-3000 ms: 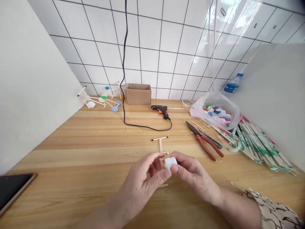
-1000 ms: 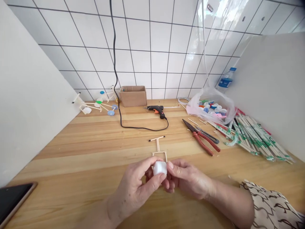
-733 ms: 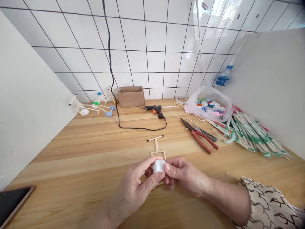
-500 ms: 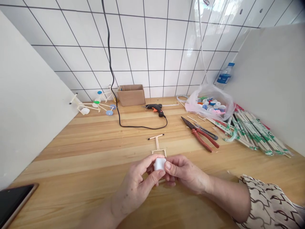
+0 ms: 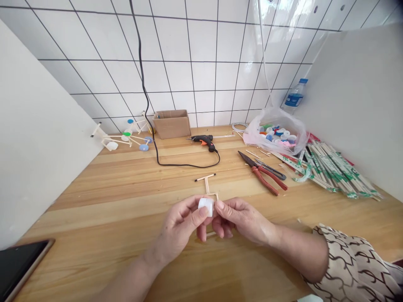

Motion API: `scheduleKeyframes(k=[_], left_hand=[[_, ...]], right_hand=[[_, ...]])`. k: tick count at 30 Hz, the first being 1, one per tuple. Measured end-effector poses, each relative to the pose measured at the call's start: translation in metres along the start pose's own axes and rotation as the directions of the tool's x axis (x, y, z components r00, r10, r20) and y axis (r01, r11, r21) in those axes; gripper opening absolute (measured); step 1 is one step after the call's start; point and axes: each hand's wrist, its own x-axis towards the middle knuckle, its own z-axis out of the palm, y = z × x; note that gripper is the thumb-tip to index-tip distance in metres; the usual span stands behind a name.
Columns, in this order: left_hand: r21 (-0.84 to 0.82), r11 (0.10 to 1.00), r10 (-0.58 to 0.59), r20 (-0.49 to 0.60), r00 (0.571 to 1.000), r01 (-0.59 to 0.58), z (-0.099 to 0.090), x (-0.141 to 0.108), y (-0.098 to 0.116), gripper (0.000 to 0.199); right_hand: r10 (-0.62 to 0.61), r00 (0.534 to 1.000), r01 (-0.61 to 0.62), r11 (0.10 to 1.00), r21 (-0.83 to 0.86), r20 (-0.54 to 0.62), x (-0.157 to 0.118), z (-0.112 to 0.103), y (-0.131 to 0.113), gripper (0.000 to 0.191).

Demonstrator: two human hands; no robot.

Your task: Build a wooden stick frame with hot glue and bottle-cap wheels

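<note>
In half-curled left hand (image 5: 178,224), white cap (image 5: 204,204)

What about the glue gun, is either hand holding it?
No, the glue gun lies on the wooden table, beyond the left hand and the right hand.

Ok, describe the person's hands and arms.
The left hand and right hand are ungloved, with no ring or watch visible. A loose cream sleeve with dark winding lines ends on the right forearm; no sleeve shows on the left.
</note>
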Motion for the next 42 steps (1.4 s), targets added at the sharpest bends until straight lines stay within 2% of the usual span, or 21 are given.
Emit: scheduleKeyframes(k=[6, 9, 12, 15, 18, 20, 25, 32, 36, 39, 42], left_hand=[[-0.059, 0.998, 0.008, -0.061, 0.998, -0.011, -0.01, 0.003, -0.007, 0.028], [0.028, 0.999, 0.03, -0.046, 0.999, -0.029, -0.008, 0.002, -0.003, 0.03], [0.199, 0.979, 0.065, -0.06, 0.996, -0.052, -0.002, -0.002, 0.001, 0.031], [0.431, 0.894, 0.15, -0.031, 0.988, -0.122, 0.002, -0.006, 0.0, 0.024], [0.638, 0.726, 0.293, 0.052, 0.955, -0.258, 0.001, -0.008, -0.005, 0.018], [0.71, 0.63, 0.369, 0.085, 0.926, -0.316, -0.001, -0.009, -0.009, 0.02], [0.746, 0.552, 0.445, 0.114, 0.888, -0.373, -0.004, -0.008, -0.02, 0.027], [0.754, 0.551, 0.504, 0.041, 0.862, -0.358, 0.003, -0.007, -0.028, 0.029], [0.814, 0.441, 0.593, 0.053, 0.803, -0.379, 0.003, -0.007, -0.028, 0.032], [0.798, 0.417, 0.574, 0.139, 0.807, -0.435, 0.0, -0.006, -0.024, 0.032], [0.74, 0.476, 0.536, 0.185, 0.824, -0.475, 0.001, -0.006, -0.021, 0.036]], right_hand=[[-0.032, 0.995, 0.021, 0.994, -0.11, -0.098, 0.0, -0.003, 0.0, 0.057], [-0.041, 0.99, 0.025, 0.992, -0.125, -0.133, 0.002, -0.005, 0.002, 0.056], [-0.045, 0.992, 0.031, 0.993, -0.113, -0.121, 0.002, -0.007, 0.004, 0.053], [-0.042, 0.996, 0.034, 0.995, -0.098, -0.083, 0.001, -0.008, 0.007, 0.051], [-0.034, 0.998, 0.03, 0.997, -0.066, -0.057, 0.002, -0.006, 0.009, 0.051], [-0.032, 0.998, 0.03, 0.999, -0.044, -0.047, 0.002, -0.004, 0.009, 0.052], [-0.019, 1.0, 0.019, 1.0, 0.023, -0.014, 0.002, -0.002, 0.007, 0.054], [-0.014, 1.0, 0.014, 0.994, 0.105, -0.001, 0.001, 0.0, -0.001, 0.056], [-0.046, 0.999, 0.043, 0.99, 0.135, 0.015, 0.002, 0.0, 0.0, 0.055], [-0.034, 0.999, 0.03, 0.984, 0.178, 0.023, 0.002, -0.003, 0.005, 0.052], [-0.012, 0.999, 0.004, 0.976, 0.217, 0.033, 0.002, -0.007, 0.011, 0.049]])
